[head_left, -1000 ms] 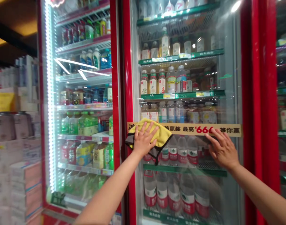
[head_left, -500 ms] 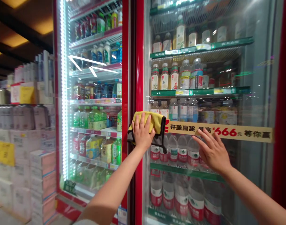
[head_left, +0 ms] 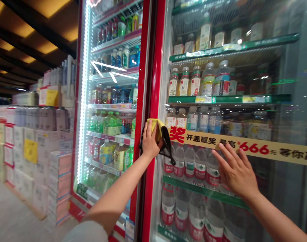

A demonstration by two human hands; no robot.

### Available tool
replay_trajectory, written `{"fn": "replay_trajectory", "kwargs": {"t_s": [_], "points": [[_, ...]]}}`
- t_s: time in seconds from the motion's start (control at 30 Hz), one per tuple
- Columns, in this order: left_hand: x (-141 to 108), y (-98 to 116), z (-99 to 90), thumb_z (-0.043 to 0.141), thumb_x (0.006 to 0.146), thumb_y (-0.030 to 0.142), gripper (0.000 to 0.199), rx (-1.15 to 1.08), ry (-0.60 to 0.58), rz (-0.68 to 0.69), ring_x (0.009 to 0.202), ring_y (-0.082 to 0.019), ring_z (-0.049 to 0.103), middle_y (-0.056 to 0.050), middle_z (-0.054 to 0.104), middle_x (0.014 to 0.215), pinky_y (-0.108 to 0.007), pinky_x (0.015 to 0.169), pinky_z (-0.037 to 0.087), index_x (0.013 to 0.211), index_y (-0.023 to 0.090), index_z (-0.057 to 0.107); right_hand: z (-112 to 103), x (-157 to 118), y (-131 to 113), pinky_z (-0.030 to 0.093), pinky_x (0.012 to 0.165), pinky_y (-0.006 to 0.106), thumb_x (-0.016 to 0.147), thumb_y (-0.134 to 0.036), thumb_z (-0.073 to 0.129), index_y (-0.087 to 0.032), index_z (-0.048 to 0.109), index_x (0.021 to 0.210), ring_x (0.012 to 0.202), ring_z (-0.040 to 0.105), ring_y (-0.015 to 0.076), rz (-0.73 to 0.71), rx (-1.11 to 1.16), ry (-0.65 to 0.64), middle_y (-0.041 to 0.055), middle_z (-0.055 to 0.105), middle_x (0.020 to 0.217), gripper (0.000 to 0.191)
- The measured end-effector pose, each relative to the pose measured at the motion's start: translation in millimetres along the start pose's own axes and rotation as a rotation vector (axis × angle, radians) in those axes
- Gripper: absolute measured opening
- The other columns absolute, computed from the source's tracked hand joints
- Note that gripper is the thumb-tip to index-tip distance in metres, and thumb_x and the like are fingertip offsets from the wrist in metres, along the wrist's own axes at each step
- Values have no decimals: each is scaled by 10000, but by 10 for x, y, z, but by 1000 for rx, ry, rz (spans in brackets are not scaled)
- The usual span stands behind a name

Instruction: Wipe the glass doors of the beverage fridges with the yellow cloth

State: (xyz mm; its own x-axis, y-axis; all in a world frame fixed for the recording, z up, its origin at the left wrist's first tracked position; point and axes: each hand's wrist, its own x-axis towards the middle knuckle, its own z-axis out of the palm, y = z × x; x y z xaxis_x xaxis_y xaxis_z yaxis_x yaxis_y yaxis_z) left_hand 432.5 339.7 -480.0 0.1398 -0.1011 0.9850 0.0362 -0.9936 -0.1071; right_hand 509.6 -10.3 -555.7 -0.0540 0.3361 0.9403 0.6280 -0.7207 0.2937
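With the hands set well apart, the left hand point(head_left: 150, 143) lay over the yellow-and-black cloth point(head_left: 165, 135) at the red door frame point(head_left: 158, 77), its grip indeterminable, while the right hand point(head_left: 240, 173), fingers extended, overlapped the printed strip point(head_left: 214, 142) in view, contact unconfirmed.

A plain, pale grey sleeve point(head_left: 86, 232) with a rounded edge shows at the bottom, left of centre; the left hand point(head_left: 150, 144) and right hand point(head_left: 237, 169) are bare.
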Motion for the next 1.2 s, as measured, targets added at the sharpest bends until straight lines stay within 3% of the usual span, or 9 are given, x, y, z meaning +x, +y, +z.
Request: {"fn": "replay_trajectory", "kwargs": {"t_s": [0.1, 0.3, 0.37, 0.53, 0.6, 0.77, 1.0, 1.1, 1.2], "points": [[182, 25, 24, 486, 980, 341, 687, 6, 43, -22, 1581, -307, 158, -136, 178, 1710, -525, 1249, 291, 1612, 200, 256, 5, 0, -10, 220, 1262, 546, 957, -229, 524, -357, 266, 1616, 1476, 430, 302, 6, 4, 1, 74, 421, 1620, 719], [-440, 96, 43, 519, 956, 360, 694, 58, 13, 145, 1589, -349, 50, -121, 225, 1700, -584, 1267, 210, 1594, 178, 315, 16, -5, -7, 215, 1263, 547, 958, -234, 523, -342, 277, 1614, 1488, 410, 302, 0, -8, -3, 76, 397, 1632, 709], [-343, 86, 38, 522, 955, 379, 665, 45, 2, 146, 1590, -344, 58, -109, 243, 1696, -569, 1272, 210, 1574, 190, 366, 17, -5, -2, 210, 1266, 541, 954, -237, 523, -334, 292, 1611, 1492, 404, 298, -6, -15, -7, 73, 393, 1635, 703], [308, 128, 46, 479, 980, 353, 622, 36, 75, -31, 1587, -311, 123, -101, 226, 1702, -518, 1276, 237, 1569, 183, 377, 16, 0, -4, 199, 1270, 534, 955, -240, 515, -332, 289, 1611, 1493, 403, 290, -10, -18, 0, 73, 406, 1629, 700], [321, 164, 35, 483, 978, 335, 618, 57, 82, -26, 1589, -312, 105, -92, 224, 1703, -516, 1280, 223, 1568, 182, 381, 20, 1, -5, 193, 1272, 534, 957, -241, 513, -328, 291, 1610, 1498, 395, 291, -14, -17, 0, 77, 406, 1629, 696], [-2, 209, -23, 537, 932, 345, 649, 104, -35, 148, 1591, -331, 67, -46, 277, 1687, -572, 1286, 123, 1563, 267, 402, 40, 3, 13, 178, 1276, 537, 949, -234, 528, -319, 290, 1610, 1517, 360, 285, -35, -25, 8, 80, 389, 1638, 707], [478, 710, 112, 496, 970, 398, 640, 96, 101, -49, 1573, -390, 132, -97, 278, 1681, -627, 1259, 126, 1576, 229, 380, 56, 29, 27, 164, 1278, 533, 952, -213, 535, -268, 341, 1592, 1542, 306, 281, -62, -45, 16, 106, 382, 1638, 671], [398, 809, 112, 526, 959, 413, 647, 58, 39, 166, 1581, -363, 117, -54, 285, 1682, -604, 1270, 111, 1575, 284, 377, 42, 46, 29, 177, 1274, 539, 944, -191, 529, -257, 402, 1562, 1536, 320, 284, -63, -55, 4, 112, 416, 1619, 634], [249, 656, 52, 555, 945, 420, 641, 23, -29, 387, 1585, -321, 127, -9, 329, 1666, -571, 1281, 106, 1559, 349, 391, 3, 64, 56, 205, 1267, 532, 940, -180, 527, -249, 452, 1533, 1524, 345, 281, -72, -54, -16, 117, 447, 1600, 602]]}}
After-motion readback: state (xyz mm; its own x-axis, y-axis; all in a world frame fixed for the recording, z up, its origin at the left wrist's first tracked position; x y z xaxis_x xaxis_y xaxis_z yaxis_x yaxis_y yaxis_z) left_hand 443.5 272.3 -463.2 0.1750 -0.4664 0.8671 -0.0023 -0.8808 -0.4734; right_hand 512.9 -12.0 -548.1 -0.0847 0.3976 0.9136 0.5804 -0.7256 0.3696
